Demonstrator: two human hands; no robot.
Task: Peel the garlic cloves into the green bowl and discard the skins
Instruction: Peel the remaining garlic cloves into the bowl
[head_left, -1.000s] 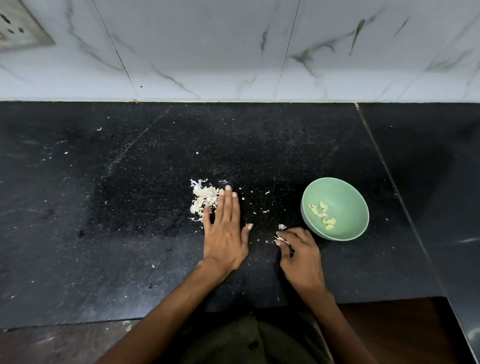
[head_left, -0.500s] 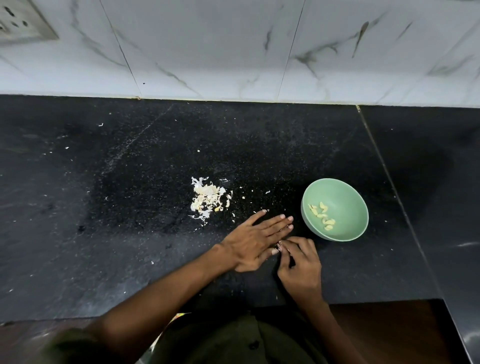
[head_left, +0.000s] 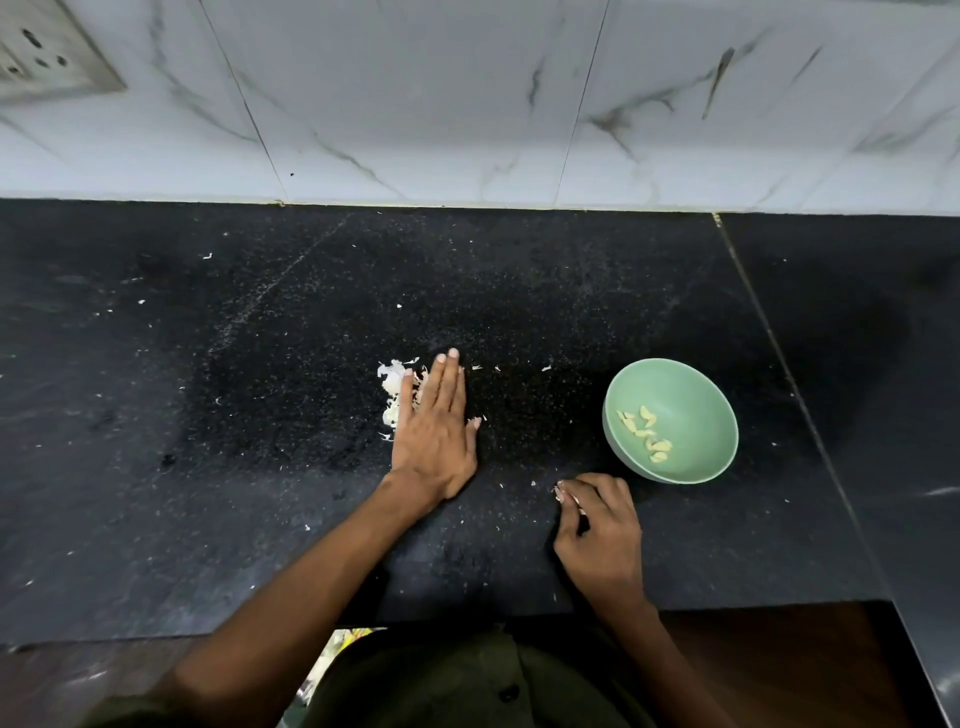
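Bare forearms, no sleeves visible; dark olive garment (head_left: 447, 686) with dark button at front.

Black countertop (head_left: 260, 467) against a tiled wall (head_left: 467, 104).
The speckled dark stone surface shows a seam on the right; white marble-pattern tiles run behind, with an electrical socket plate (head_left: 41, 57) upper left.

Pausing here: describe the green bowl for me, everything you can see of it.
The green bowl is a round, pale green bowl with a smooth matte look, maybe ceramic or melamine, no pattern. It sits upright on the black countertop, right of centre. Several peeled garlic cloves, pale yellow, lie loose inside, toward its left and bottom. Nothing else touches it: the right hand rests on the counter just in front and left of it, apart from the rim.
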